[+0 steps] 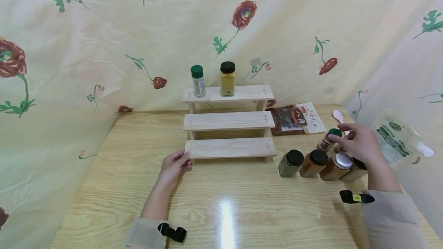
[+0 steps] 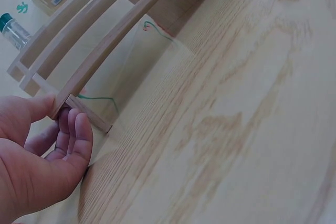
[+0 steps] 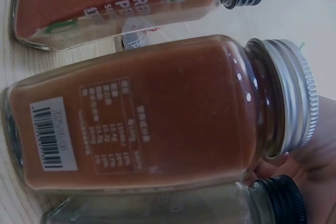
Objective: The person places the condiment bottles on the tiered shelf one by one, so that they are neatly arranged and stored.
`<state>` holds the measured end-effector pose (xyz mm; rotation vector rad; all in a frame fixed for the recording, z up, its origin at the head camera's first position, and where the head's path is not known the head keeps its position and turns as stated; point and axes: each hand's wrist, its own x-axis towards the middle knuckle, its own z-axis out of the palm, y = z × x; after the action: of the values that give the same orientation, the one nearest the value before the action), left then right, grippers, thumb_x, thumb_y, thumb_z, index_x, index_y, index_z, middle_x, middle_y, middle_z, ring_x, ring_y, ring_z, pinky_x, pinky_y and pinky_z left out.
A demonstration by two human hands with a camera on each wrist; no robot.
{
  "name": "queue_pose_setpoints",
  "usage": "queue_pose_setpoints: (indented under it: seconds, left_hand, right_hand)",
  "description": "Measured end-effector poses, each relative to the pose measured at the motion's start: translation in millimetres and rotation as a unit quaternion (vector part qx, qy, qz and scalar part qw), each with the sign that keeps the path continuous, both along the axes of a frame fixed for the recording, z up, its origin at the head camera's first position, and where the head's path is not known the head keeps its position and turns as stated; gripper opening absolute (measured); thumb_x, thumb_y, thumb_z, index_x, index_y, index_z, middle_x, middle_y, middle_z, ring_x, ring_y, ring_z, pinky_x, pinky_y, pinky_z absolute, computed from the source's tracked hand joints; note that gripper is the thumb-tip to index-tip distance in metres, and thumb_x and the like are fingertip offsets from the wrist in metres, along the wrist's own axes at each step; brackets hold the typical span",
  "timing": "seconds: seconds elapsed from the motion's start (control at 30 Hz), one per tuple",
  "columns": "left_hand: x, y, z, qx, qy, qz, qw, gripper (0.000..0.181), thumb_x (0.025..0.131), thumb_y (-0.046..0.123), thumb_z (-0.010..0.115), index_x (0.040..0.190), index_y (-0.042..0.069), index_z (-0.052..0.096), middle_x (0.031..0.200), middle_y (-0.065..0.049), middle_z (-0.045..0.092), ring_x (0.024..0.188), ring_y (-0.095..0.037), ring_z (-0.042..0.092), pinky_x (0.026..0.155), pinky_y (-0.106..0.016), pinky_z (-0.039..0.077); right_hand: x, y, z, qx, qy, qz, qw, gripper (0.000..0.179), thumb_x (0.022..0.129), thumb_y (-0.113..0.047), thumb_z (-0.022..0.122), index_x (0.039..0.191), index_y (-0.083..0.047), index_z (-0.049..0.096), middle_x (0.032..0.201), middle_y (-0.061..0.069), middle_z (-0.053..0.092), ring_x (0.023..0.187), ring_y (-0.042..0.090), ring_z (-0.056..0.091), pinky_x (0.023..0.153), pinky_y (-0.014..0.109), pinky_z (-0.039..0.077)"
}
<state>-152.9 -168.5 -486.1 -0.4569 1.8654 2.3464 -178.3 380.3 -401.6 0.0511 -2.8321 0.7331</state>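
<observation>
My left hand (image 1: pixel 173 168) pinches the left front corner of a three-step wooden shelf rack (image 1: pixel 230 148). In the left wrist view the thumb lies on the board's end and the other fingers curl below it. At the right, my right hand (image 1: pixel 363 141) holds a small spice bottle (image 1: pixel 324 144) by its green cap, thumb and index finger at the cap. The bottle leans slightly, behind a row of square spice jars. The silver-lidded jar (image 3: pixel 142 119) fills the right wrist view and hides most of that hand.
On the top step stand a green-capped shaker (image 1: pixel 199 83) and a black-capped yellow spice jar (image 1: pixel 227 82). Black-lidded jars (image 1: pixel 290 164) flank the silver-lidded one. Behind lie a brown spice packet (image 1: pixel 292 119), a pink spoon (image 1: pixel 338 116) and a white pouch (image 1: pixel 396 139) against the wall.
</observation>
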Motion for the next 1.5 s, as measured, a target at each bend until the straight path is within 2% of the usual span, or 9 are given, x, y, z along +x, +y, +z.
queue_pose_setpoints:
  seconds: [0.17, 0.27, 0.43, 0.6, 0.8, 1.1, 1.27, 1.5]
  left_hand:
    - [0.3, 0.1, -0.8, -0.004, -0.001, 0.000, 1.0000, 0.040, 0.100, 0.004, 0.062, 0.132, -0.017, 0.051, 0.086, -0.005, 0.063, 0.074, -0.012, 0.065, 0.070, -0.020, 0.062]
    - [0.2, 0.0, -0.8, -0.006, 0.000, -0.002, 1.0000, 0.041, 0.100, 0.005, 0.063, 0.133, -0.017, 0.051, 0.087, -0.005, 0.063, 0.075, -0.012, 0.065, 0.070, -0.020, 0.061]
    - [0.2, -0.4, -1.2, -0.005, 0.000, -0.005, 1.0000, 0.043, 0.100, 0.006, 0.064, 0.134, -0.017, 0.050, 0.089, -0.006, 0.063, 0.076, -0.013, 0.065, 0.071, -0.020, 0.061]
    - [0.4, -0.2, -2.3, -0.003, 0.000, -0.007, 1.0000, 0.045, 0.100, 0.005, 0.063, 0.137, -0.018, 0.047, 0.090, -0.007, 0.063, 0.076, -0.013, 0.065, 0.071, -0.020, 0.061]
    - [0.7, -0.5, -3.2, -0.003, -0.001, -0.006, 1.0000, 0.045, 0.101, 0.006, 0.063, 0.136, -0.017, 0.048, 0.092, -0.007, 0.062, 0.076, -0.012, 0.064, 0.072, -0.020, 0.061]
    - [0.3, -0.5, -2.8, -0.002, -0.001, -0.007, 1.0000, 0.046, 0.100, 0.006, 0.063, 0.137, -0.017, 0.047, 0.092, -0.007, 0.062, 0.076, -0.012, 0.064, 0.072, -0.020, 0.061]
    - [0.5, -0.9, -3.0, -0.002, 0.000, -0.009, 1.0000, 0.046, 0.101, 0.006, 0.063, 0.138, -0.017, 0.047, 0.093, -0.007, 0.061, 0.076, -0.012, 0.064, 0.072, -0.020, 0.061]
    - [0.3, -0.8, -1.4, 0.000, 0.001, -0.010, 0.9999, 0.048, 0.101, 0.006, 0.063, 0.138, -0.017, 0.045, 0.093, -0.007, 0.061, 0.076, -0.012, 0.064, 0.072, -0.020, 0.061]
  right_hand:
    - [-2.7, 0, 0.6, 0.002, -0.027, 0.003, 0.9996, 0.057, 0.093, -0.033, 0.076, 0.128, 0.008, 0.059, 0.083, 0.016, 0.067, 0.065, 0.018, 0.056, 0.048, 0.028, 0.045]
    - [-2.8, 0, -0.5, 0.000, -0.029, 0.003, 0.9996, 0.056, 0.093, -0.030, 0.076, 0.129, 0.009, 0.058, 0.084, 0.017, 0.066, 0.065, 0.018, 0.056, 0.047, 0.029, 0.045]
    - [-2.2, 0, -3.1, 0.007, -0.025, 0.007, 0.9996, 0.056, 0.092, -0.028, 0.078, 0.127, 0.011, 0.059, 0.087, 0.021, 0.068, 0.066, 0.019, 0.059, 0.047, 0.028, 0.046]
    - [-1.4, -1, -3.3, 0.004, -0.027, 0.008, 0.9996, 0.056, 0.094, -0.030, 0.075, 0.128, 0.011, 0.059, 0.080, 0.016, 0.068, 0.063, 0.019, 0.058, 0.046, 0.029, 0.045]
    - [-1.4, -2, 0.2, -0.009, -0.001, -0.002, 1.0000, 0.057, 0.095, -0.033, 0.074, 0.129, 0.010, 0.059, 0.080, 0.016, 0.069, 0.060, 0.014, 0.059, 0.046, 0.027, 0.047]
    - [-7.1, -19, 18.9, -0.031, 0.047, -0.032, 0.9979, 0.058, 0.092, -0.041, 0.075, 0.131, 0.001, 0.063, 0.094, 0.023, 0.070, 0.066, -0.008, 0.049, 0.049, 0.021, 0.045]
    - [-13.4, -32, 30.4, -0.055, 0.067, -0.032, 0.9958, 0.057, 0.092, -0.043, 0.074, 0.131, -0.003, 0.065, 0.091, 0.020, 0.069, 0.065, -0.006, 0.050, 0.047, 0.022, 0.044]
    - [-23.2, -50, 50.2, -0.078, 0.093, -0.021, 0.9924, 0.056, 0.093, -0.040, 0.074, 0.134, -0.003, 0.064, 0.102, 0.021, 0.068, 0.070, -0.010, 0.049, 0.050, 0.012, 0.042]
